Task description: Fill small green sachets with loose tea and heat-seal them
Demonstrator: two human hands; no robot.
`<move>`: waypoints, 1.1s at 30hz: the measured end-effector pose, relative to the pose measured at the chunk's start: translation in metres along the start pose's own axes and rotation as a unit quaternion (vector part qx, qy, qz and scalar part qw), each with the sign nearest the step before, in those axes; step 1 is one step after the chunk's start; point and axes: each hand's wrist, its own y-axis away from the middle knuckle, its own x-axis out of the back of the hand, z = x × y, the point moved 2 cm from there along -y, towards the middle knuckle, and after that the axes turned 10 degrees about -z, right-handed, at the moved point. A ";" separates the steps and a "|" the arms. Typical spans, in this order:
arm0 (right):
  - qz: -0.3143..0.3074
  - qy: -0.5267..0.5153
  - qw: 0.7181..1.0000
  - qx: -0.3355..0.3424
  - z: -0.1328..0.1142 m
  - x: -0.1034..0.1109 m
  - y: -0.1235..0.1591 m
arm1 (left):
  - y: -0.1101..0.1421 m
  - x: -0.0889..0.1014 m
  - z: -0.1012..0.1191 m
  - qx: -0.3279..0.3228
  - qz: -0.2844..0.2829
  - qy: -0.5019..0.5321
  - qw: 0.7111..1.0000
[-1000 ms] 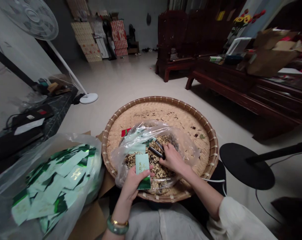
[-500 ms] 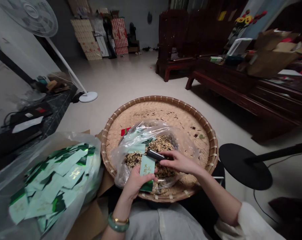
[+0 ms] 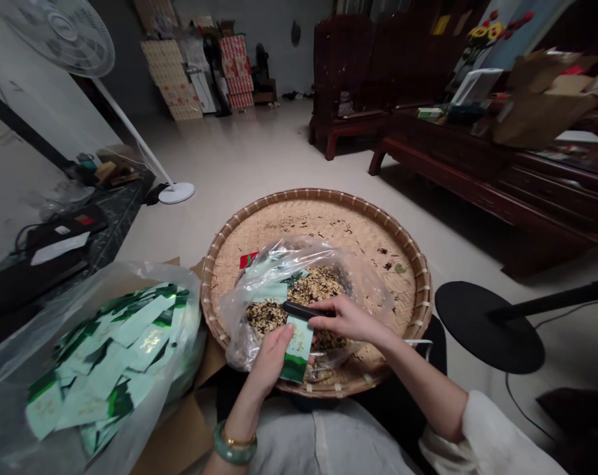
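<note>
My left hand (image 3: 268, 359) is closed on a pale green packet (image 3: 299, 344) with gold print and a dark green lower end. A slim black hand-held bag sealer (image 3: 297, 309) lies across the packet's top edge, gripped between the thumb and fingers of my right hand (image 3: 347, 318). Both hands are over a clear plastic bag (image 3: 235, 333) holding a loose tea-like mix of pale and dark bits (image 3: 323, 282) and more pale green packets (image 3: 273, 291). The bag rests on a round woven bamboo tray (image 3: 299, 224). Some left fingers are hidden behind the packet.
To the left, a large plastic bag (image 3: 175, 422) full of green packets stands in a cardboard box (image 3: 184, 432). A red packet (image 3: 248, 259) and scattered dark bits lie on the tray. A black stand base (image 3: 486, 326) is at right, a white fan (image 3: 175, 192) at left.
The sealer has moved slightly left and down and now lies across the packet's top edge. The packet has shifted slightly right and tilted, and its dark green end shows more.
</note>
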 end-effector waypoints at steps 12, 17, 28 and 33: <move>-0.026 0.000 0.999 -0.021 0.009 0.005 0.003 | 0.002 0.003 0.004 -0.016 0.026 -0.019 0.999; -0.011 0.006 1.000 -0.024 0.004 -0.002 -0.003 | 0.001 0.002 0.003 -0.021 0.012 -0.042 0.999; -0.015 -0.012 0.999 -0.036 0.009 -0.001 -0.001 | 0.002 0.004 0.002 -0.024 0.012 -0.047 0.998; 0.002 0.002 0.999 -0.037 0.009 0.000 -0.002 | 0.002 0.009 0.002 -0.023 0.020 -0.059 0.998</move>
